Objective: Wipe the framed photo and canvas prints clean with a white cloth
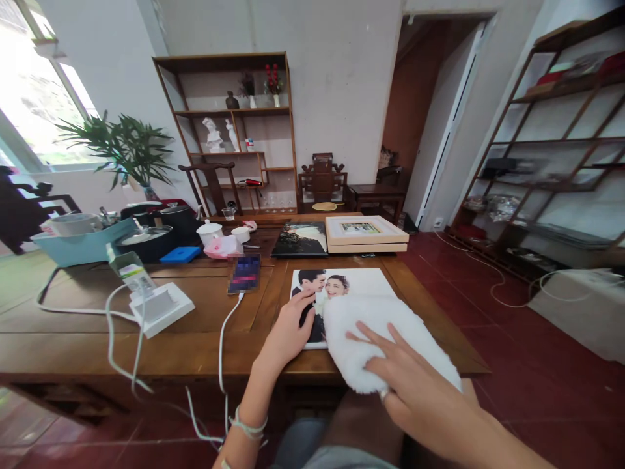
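A large photo print [371,281] of a couple lies flat on the wooden table near its front edge. My left hand [289,326] rests on the print's left side, fingers stretched out and holding nothing. On the print's right part is a white fluffy cloth [405,319], which hangs over the table edge toward my lap. My right hand [405,378] has hold of this cloth from above, its fingers spread and pressed into the pile. A ringed finger bends at the cloth's near edge. The cloth hides the lower right of the print.
Behind the print lie a dark picture panel [299,240] and stacked light-wood frames [366,233]. To the left are a phone [245,273] on a white cable [222,345], a white box [161,309], a blue box [180,255], pots and a blue bin [78,246].
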Motion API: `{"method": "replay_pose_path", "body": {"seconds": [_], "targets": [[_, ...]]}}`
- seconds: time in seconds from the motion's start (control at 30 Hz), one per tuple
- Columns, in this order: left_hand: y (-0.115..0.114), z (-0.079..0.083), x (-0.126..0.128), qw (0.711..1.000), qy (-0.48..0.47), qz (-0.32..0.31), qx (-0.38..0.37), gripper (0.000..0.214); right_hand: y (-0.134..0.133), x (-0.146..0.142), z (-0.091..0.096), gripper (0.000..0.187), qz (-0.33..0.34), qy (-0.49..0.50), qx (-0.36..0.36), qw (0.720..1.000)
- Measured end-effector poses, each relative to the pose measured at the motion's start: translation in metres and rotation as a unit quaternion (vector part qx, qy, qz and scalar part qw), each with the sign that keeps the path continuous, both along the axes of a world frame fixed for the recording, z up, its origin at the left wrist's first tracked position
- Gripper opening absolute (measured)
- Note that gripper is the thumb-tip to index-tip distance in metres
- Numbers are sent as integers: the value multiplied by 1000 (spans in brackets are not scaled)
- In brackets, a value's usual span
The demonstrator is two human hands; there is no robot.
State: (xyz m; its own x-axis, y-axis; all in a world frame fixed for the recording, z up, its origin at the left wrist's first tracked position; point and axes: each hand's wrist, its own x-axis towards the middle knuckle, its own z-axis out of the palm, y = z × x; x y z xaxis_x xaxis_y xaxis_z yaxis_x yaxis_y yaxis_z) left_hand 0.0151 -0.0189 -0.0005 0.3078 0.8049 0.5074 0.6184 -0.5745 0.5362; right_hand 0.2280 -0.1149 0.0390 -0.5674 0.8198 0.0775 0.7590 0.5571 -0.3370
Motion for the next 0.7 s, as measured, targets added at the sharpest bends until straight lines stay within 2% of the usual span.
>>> {"method": "replay_pose_path", "body": {"seconds": [0.07, 0.27, 0.4, 0.47, 0.53, 0.7], "targets": [[1, -1, 0, 1000, 2, 2, -2, 30, 22, -5, 2, 46, 1, 0, 5, 1000], [2, -2, -1, 1000, -6, 4, 9, 30, 112, -28, 11, 44, -13, -21, 25, 999], [2, -2, -1, 1000, -6, -1, 13, 30, 144, -42, 15, 36, -34, -27, 38, 998], [2, -2, -1, 1000, -5, 2, 11, 29, 142, -44, 15, 35, -38, -34, 40, 998], [2, -3, 0, 1000, -4, 6, 7, 29, 129, -41, 14, 37, -35, -44, 40, 998], [1, 0, 1, 1000, -9, -2, 0, 31, 60, -23, 12, 41, 15, -62, 27, 998]]}}
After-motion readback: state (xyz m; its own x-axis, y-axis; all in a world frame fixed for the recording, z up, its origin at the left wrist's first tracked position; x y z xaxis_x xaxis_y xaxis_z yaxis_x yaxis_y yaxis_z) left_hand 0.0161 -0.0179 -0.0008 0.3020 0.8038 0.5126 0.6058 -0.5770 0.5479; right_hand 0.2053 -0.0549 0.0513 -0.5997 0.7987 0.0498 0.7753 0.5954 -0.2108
